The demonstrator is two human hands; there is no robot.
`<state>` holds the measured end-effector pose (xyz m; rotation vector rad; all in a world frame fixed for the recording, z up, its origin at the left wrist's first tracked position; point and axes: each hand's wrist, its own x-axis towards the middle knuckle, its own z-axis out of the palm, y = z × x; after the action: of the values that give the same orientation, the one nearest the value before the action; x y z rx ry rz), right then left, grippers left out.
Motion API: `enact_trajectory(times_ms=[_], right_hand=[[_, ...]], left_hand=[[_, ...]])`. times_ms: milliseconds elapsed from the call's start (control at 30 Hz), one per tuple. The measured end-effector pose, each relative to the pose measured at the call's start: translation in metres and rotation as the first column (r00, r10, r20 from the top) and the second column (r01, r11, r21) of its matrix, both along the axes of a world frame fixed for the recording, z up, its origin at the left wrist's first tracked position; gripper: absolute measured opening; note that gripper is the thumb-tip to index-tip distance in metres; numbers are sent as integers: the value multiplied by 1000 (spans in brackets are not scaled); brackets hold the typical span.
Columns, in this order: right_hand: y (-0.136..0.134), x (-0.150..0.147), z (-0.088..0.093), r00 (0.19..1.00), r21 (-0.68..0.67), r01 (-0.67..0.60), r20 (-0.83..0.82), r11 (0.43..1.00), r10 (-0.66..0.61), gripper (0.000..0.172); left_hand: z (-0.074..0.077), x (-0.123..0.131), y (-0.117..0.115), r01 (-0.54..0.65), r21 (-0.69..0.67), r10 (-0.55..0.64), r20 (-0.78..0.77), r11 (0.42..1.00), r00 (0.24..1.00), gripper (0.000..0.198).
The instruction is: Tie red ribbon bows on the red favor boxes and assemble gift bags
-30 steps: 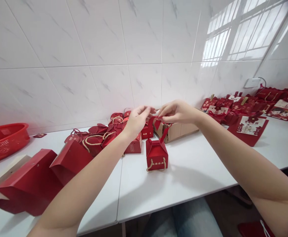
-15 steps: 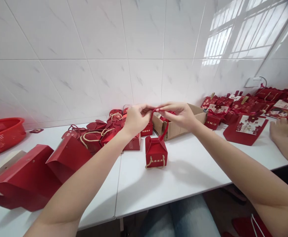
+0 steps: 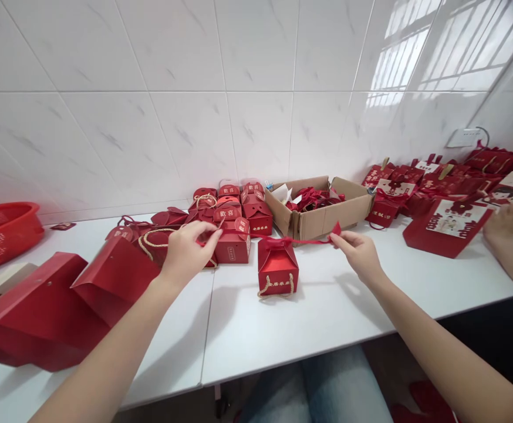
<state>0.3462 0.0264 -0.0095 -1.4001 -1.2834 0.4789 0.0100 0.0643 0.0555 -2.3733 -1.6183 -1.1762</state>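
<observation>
A small red gift box (image 3: 277,275) stands upright on the white table in front of me, its twisted cord handle hanging at the front. A red ribbon (image 3: 307,241) runs across its top and stretches out to both sides. Left of the box, my left hand (image 3: 190,249) pinches one end of the ribbon between thumb and fingers. My right hand (image 3: 358,254) pinches the other end, which sticks up above the fingertips. Neither hand touches the box itself.
Behind stands an open cardboard box (image 3: 331,212) of red ribbons. Finished red boxes (image 3: 234,244) cluster at back left; larger red boxes (image 3: 40,311) and a red plastic basket (image 3: 5,235) lie further left. At right are more gift boxes (image 3: 448,226) and another person's hand (image 3: 509,226).
My hands were together above the box, holding the ribbon up. They have moved apart and down, drawing the ribbon out sideways, low over the box top.
</observation>
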Motion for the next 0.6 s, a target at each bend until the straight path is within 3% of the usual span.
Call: enact_trajectory(times_ms=[167, 333, 467, 600], right_hand=[[-18, 31, -34, 976, -92, 150, 173, 985, -132, 28], [-25, 41, -53, 950, -157, 192, 279, 969, -143, 25], [-24, 41, -52, 931, -168, 234, 324, 958, -170, 25], [-25, 43, -47, 914, -171, 270, 354, 948, -196, 26]], left_hand=[[-39, -36, -5, -125, -162, 113, -80, 979, 990, 12], [-66, -44, -5, -215, -291, 175, -157, 932, 972, 13], [-74, -40, -1, -265, -340, 209, -191, 902, 959, 16], [-70, -40, 1, -301, -358, 234, -218, 884, 947, 17]])
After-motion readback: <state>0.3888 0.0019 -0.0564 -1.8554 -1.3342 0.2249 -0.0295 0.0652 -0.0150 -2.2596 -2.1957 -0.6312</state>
